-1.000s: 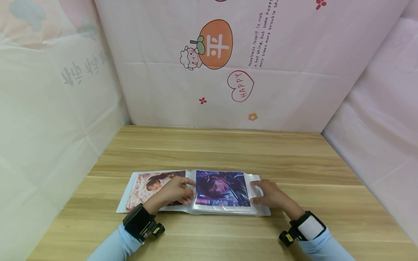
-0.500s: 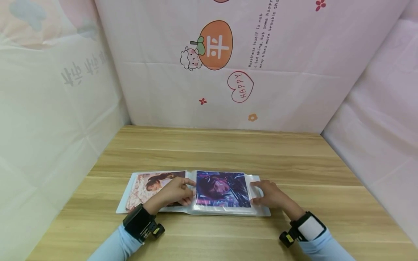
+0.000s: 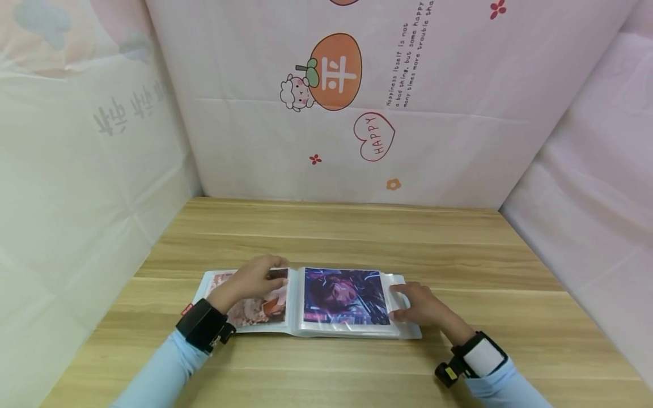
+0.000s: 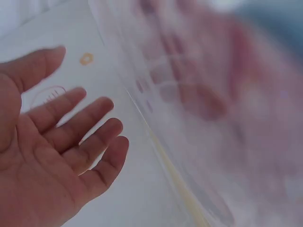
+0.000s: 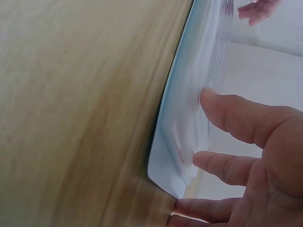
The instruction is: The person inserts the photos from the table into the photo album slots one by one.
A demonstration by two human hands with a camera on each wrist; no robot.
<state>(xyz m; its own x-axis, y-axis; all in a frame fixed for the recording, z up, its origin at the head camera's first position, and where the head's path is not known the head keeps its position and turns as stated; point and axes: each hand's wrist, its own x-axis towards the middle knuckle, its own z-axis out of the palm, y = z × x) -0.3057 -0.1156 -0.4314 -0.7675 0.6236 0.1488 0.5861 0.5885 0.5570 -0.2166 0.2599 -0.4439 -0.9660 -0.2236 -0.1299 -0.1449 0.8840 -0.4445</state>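
A photo album (image 3: 295,317) lies spread on the wooden table, its clear sleeves holding printed pictures. On its right page is a purple and blue portrait (image 3: 347,297); the left page shows a pink picture (image 3: 255,311), partly covered by my left hand (image 3: 255,276). In the left wrist view that hand (image 4: 71,137) has its fingers extended above the glossy sleeve, apart from it. My right hand (image 3: 422,305) rests at the album's right edge. Up close, the right thumb and forefinger (image 5: 222,165) touch the sleeve edges, spread apart, while other fingers lie by the cover's corner.
The wood-grain table (image 3: 336,238) extends all around the album. Behind it stands a white printed cloth (image 3: 245,147), and similar cloth hangs on both sides. Each wrist carries a black strap with a small camera (image 3: 446,374).
My left hand has lifted from the album's centre fold and moved up and left over the left page, its pointing finger now spread with the others. The right hand stays put.
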